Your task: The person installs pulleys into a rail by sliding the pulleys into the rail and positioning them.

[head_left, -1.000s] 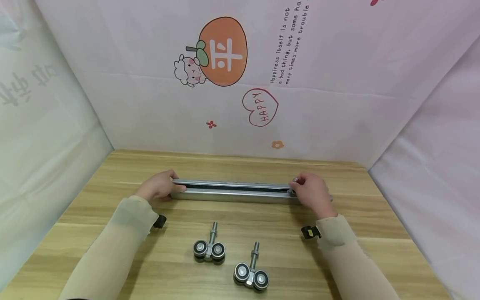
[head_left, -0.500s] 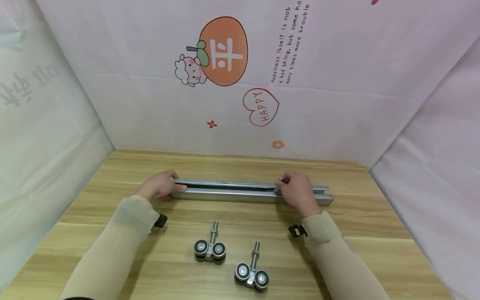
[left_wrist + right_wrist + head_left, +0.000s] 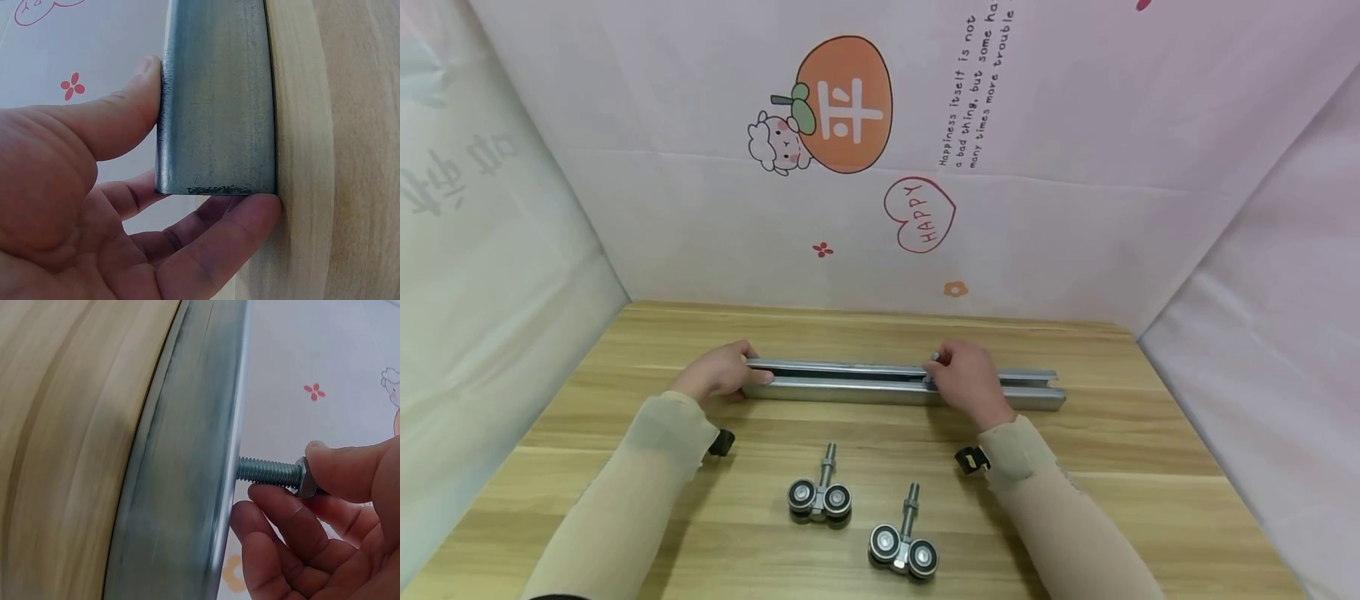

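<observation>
A slotted steel track (image 3: 850,390) lies crosswise on the wooden table, slot upward. My left hand (image 3: 718,372) grips its left end; in the left wrist view the thumb rests along the top edge and the fingers curl around the end of the track (image 3: 219,106). Partway along, my right hand (image 3: 967,379) pinches a threaded bolt (image 3: 269,472) by its nut (image 3: 305,478), between thumb and fingers. The bolt stands up out of the slot; its lower end is hidden inside the track.
Two roller trolleys lie on the table (image 3: 760,567) in front of the track, the left one (image 3: 818,498) farther back than the right one (image 3: 902,548). Their threaded bolts point away from me. A printed white cloth (image 3: 1060,242) stands behind and along both sides.
My right hand has slid left along the track with the bolt, uncovering the track's right end. The left hand stays at the left end, and both loose trolleys keep their places.
</observation>
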`<state>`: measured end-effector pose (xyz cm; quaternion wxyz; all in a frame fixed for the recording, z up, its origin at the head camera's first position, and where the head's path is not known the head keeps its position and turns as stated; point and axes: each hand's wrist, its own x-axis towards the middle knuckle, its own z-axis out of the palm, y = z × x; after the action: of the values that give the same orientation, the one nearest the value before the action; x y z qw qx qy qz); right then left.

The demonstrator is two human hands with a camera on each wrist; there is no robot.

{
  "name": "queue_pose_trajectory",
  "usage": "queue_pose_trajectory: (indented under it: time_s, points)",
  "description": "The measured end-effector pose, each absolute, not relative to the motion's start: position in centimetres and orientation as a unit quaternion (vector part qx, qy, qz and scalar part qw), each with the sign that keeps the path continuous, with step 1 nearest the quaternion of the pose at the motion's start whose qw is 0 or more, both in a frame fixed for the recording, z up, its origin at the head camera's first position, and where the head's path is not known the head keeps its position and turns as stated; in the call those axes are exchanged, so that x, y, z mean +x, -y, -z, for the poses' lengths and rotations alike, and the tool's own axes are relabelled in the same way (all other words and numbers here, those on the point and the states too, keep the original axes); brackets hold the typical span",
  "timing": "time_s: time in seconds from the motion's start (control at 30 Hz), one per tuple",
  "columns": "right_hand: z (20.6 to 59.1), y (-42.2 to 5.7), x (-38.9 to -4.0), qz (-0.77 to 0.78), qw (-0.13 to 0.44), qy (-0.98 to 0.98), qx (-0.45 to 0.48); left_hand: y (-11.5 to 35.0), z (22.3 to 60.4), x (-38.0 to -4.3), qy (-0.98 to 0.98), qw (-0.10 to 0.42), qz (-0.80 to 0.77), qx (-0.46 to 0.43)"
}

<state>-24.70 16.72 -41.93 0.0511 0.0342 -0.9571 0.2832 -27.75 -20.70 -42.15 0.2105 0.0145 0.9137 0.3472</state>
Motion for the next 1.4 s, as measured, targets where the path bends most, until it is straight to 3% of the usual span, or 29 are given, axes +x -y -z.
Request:
queue_pose_trajectory:
  time_s: [1.4]
  points:
    - [41.4,-5.6,-26.1,-0.277,0.048,0.950,0.134,20.7,42.3,-27.8,-0.917,0.205,-0.341,0.020]
